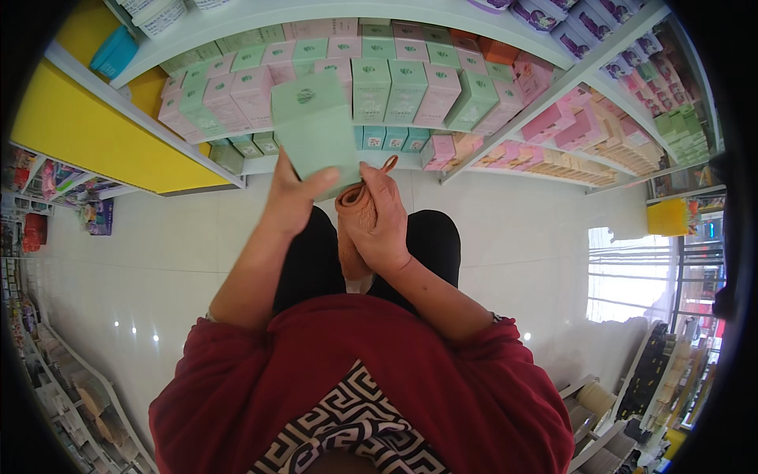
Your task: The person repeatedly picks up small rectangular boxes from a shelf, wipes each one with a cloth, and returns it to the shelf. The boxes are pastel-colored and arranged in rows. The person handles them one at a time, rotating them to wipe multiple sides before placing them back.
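Note:
My left hand (292,195) grips the lower end of a light green carton (314,130), held up in front of the shelf. The thumb lies over its near face, and the fingers are mostly hidden behind it. In my right hand (382,222) is a rolled orange-brown cloth (356,260) with a hanging loop at its top. The right fingertips touch, or nearly touch, the carton's lower right corner. Facing me, a white shelf (260,165) carries rows of similar green cartons (406,89) and pink cartons (438,95).
Small teal boxes (394,139) stand on the level below. Purple-labelled tubs (536,15) sit on the upper shelf. A slanting white post (503,136) divides the shelving at right. A yellow panel (89,124) bounds it at left. Glossy tile floor (177,255) surrounds my knees.

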A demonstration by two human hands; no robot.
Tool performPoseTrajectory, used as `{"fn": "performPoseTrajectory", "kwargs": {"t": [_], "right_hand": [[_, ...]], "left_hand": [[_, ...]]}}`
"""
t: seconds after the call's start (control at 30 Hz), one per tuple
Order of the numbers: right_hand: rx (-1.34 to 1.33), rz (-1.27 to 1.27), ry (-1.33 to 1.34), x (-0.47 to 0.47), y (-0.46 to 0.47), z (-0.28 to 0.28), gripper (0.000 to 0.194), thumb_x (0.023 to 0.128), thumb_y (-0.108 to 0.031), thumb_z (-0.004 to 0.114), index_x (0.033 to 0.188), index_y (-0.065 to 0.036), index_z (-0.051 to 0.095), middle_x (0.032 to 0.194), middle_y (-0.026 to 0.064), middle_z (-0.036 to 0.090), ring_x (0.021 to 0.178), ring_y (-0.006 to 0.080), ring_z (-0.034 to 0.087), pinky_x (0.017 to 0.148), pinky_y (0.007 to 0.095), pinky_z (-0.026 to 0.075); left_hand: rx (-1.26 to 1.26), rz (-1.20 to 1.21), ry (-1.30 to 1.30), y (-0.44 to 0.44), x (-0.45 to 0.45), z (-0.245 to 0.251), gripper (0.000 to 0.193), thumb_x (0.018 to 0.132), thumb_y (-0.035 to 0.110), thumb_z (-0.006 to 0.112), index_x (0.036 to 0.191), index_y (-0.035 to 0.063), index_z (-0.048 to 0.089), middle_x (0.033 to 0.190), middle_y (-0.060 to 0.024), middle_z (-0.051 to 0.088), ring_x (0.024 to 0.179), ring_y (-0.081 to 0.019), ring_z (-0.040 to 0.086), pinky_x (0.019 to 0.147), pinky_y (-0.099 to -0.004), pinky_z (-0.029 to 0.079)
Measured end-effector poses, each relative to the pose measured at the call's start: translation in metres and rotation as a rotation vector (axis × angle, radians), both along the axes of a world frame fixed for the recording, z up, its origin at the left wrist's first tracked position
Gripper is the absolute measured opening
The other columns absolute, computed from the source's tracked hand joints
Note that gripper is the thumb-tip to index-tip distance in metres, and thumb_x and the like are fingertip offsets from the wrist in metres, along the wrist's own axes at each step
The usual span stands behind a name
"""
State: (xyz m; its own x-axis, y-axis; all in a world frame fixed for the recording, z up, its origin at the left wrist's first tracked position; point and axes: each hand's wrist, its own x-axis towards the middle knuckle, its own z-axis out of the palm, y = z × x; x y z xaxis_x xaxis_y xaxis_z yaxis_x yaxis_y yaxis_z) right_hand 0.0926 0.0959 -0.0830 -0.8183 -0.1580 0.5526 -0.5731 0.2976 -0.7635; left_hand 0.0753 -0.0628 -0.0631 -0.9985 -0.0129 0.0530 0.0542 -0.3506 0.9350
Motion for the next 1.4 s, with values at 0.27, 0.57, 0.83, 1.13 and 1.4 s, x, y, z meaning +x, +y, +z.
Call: {"fn": "performPoseTrajectory", "kwargs": {"t": [0.27,0.57,0.83,1.13,1.4], "right_hand": [[0.022,0.058,-0.004,0.005,-0.002,0.006,0.051,0.074,-0.013,0.072,0.123,-0.010,0.059,0.112,0.0084,0.055,0.096,0.0252,0.059,0.078,0.0321,0.051],[0.081,0.154,0.069,0.010,-0.006,0.016,0.065,0.070,-0.004,0.073,0.131,-0.006,0.051,0.116,0.0129,0.052,0.102,0.0259,0.056,0.087,0.0311,0.048],[-0.312,0.300,-0.665,0.005,-0.003,0.002,0.075,0.080,-0.006,0.070,0.140,0.003,0.027,0.127,0.0114,0.048,0.119,0.0188,0.047,0.100,0.0323,0.040],[-0.310,0.103,-0.577,0.014,-0.012,-0.018,0.073,0.078,-0.002,0.070,0.138,0.005,0.030,0.123,0.0136,0.052,0.114,0.0189,0.051,0.098,0.0310,0.042],[0.010,0.140,-0.433,0.002,0.013,-0.031,0.065,0.073,-0.005,0.072,0.132,-0.007,0.045,0.120,0.0150,0.053,0.113,0.0294,0.054,0.097,0.0329,0.043]], "left_hand": [[0.308,-0.141,-0.051,-0.012,-0.003,-0.027,0.081,0.074,0.044,0.076,0.135,0.0058,0.037,0.126,-0.0079,0.049,0.118,-0.0250,0.050,0.097,-0.0394,0.044],[0.471,-0.195,-0.120,-0.022,-0.019,-0.040,0.077,0.088,0.064,0.039,0.136,0.0039,0.038,0.124,-0.0144,0.053,0.113,-0.0282,0.053,0.097,-0.0432,0.044],[0.293,-0.084,-0.121,-0.006,-0.006,-0.057,0.076,0.088,0.060,0.046,0.135,0.0012,0.040,0.126,-0.0145,0.053,0.115,-0.0275,0.052,0.099,-0.0392,0.041],[-0.563,0.115,0.153,-0.001,0.007,-0.019,0.083,0.070,0.024,0.075,0.135,-0.0047,0.030,0.129,-0.0189,0.040,0.120,-0.0274,0.042,0.103,-0.0365,0.033],[-0.115,-0.018,-0.164,-0.054,-0.013,-0.033,0.076,0.067,0.012,0.080,0.131,-0.0016,0.041,0.121,-0.0114,0.054,0.110,-0.0218,0.053,0.096,-0.0347,0.043]]}}
